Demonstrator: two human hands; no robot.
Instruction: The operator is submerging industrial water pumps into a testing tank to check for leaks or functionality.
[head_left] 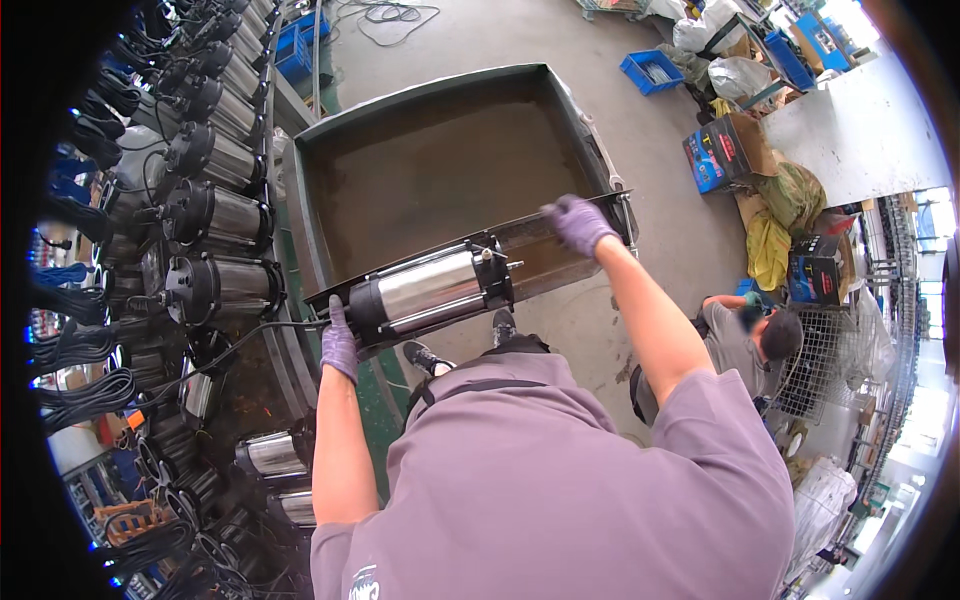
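Observation:
A submersible pump (430, 290) with a shiny metal body and black end caps lies on its side across the near edge of a water-filled tank (308, 235). My left hand (339, 342), in a purple glove, grips the pump's left black end, thumb up and the other fingers mostly hidden. Beside that hand a black cable (255, 335) runs off to the left. My right hand (580, 226), also purple-gloved, is raised over the tank's near right corner, apart from the pump. Its fingers are curled in and slightly blurred; what they hold, if anything, is hidden.
Rows of similar pumps (215, 215) and coiled cables (85, 395) line the left side. At right, a co-worker (745, 345) crouches by cartons (728, 152) and a wire cage (815, 365). A blue crate (651, 73) stands on the floor beyond the tank.

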